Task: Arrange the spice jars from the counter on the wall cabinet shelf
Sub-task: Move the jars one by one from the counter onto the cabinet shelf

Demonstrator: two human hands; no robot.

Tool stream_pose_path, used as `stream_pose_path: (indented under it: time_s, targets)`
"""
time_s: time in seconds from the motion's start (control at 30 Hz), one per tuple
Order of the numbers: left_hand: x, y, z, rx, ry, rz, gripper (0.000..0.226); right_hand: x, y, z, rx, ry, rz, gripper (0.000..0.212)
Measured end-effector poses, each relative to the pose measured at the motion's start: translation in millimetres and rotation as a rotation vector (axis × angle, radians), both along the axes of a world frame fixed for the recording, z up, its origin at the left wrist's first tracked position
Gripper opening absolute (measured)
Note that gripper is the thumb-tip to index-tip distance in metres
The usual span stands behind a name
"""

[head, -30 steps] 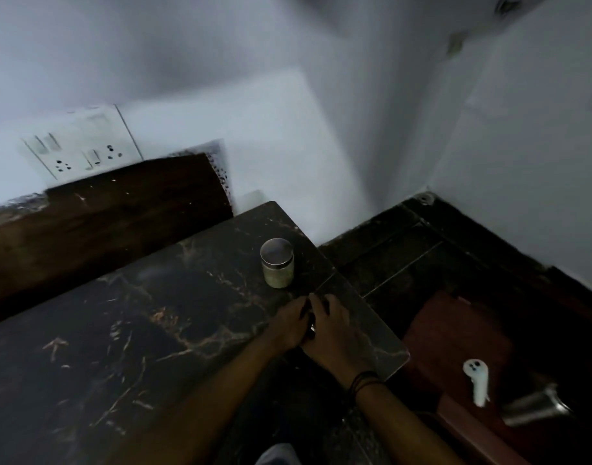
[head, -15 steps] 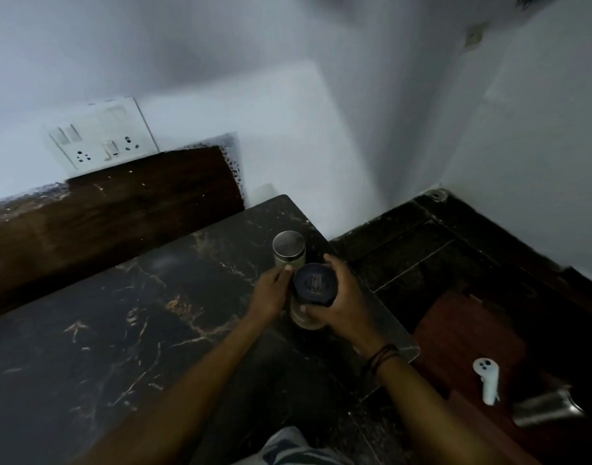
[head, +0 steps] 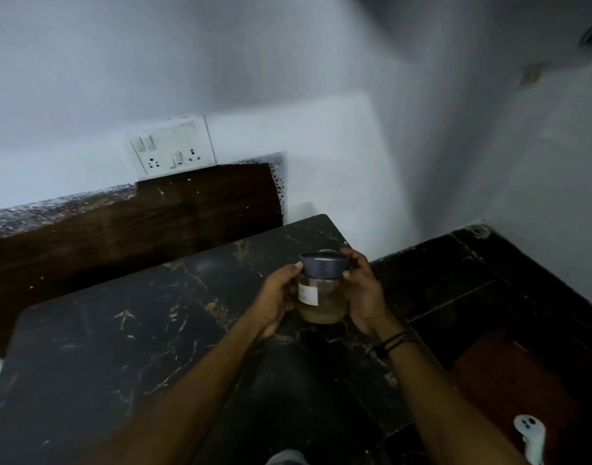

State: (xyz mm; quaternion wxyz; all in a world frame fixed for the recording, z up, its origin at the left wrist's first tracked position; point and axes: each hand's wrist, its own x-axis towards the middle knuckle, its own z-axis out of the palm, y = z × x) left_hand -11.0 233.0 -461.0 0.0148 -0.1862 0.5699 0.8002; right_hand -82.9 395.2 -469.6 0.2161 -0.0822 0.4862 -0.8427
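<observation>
Glass and dark plastic sit between two hands: a jar (head: 323, 293) with a dark blue lid (head: 324, 264) is held upright above the far right corner of the bench (head: 126, 340). The left hand (head: 277, 301) wraps the jar's left side, thumb up by the lid's edge, fingers curled round the glass. The right hand (head: 365, 293) clasps the right side, its fingertips reaching over the back of the lid — both hands grip the jar. A pale label (head: 308, 294) shows on the glass, and a yellowish fill lies in the lower part. Just behind the lid a sliver of a second, silvery lid (head: 327, 251) peeks out; the rest of that thing is hidden.

The bench is black marble with brownish veins. Behind it runs a brown wooden panel (head: 147, 216), and above that a white socket plate (head: 173, 146) is set in the pale wall. Dark bands (head: 393, 344) circle the right wrist. To the right, lower down, lie dark floor tiles (head: 455, 280) and a reddish surface — a white controller (head: 531, 437) rests there near the bottom edge.
</observation>
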Motion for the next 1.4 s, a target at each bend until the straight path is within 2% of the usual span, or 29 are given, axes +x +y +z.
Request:
stream_pose_path:
  time_s: [0.23,0.33,0.6,0.77,1.0,1.17,1.4]
  targets:
    - [15,-14,-5,-0.036,-0.021,0.102,0.068,16,-28,-11,0.057,-0.186,0.020,0.032]
    - [19,-20,-6,-0.069,-0.032,0.120,0.065,22,-35,-14,0.073,-0.209,0.036,0.034]
    - [8,-41,16,-0.106,0.043,0.170,0.058,11,-49,12,0.143,-0.075,0.064,0.024]
    - [4,-48,33,-0.119,0.099,0.205,0.061,8,-60,29,0.121,0.019,0.069,0.043]
    - [-24,-67,123,-0.208,0.252,0.308,0.054,-21,-87,115,0.112,0.256,0.079,0.029]
    - [-42,-82,203,-0.241,0.376,0.336,0.048,-44,-106,191,0.117,0.400,-0.027,0.026]
    - [-54,-102,300,-0.338,0.565,0.328,0.011,-53,-122,281,0.001,0.552,-0.160,0.013]
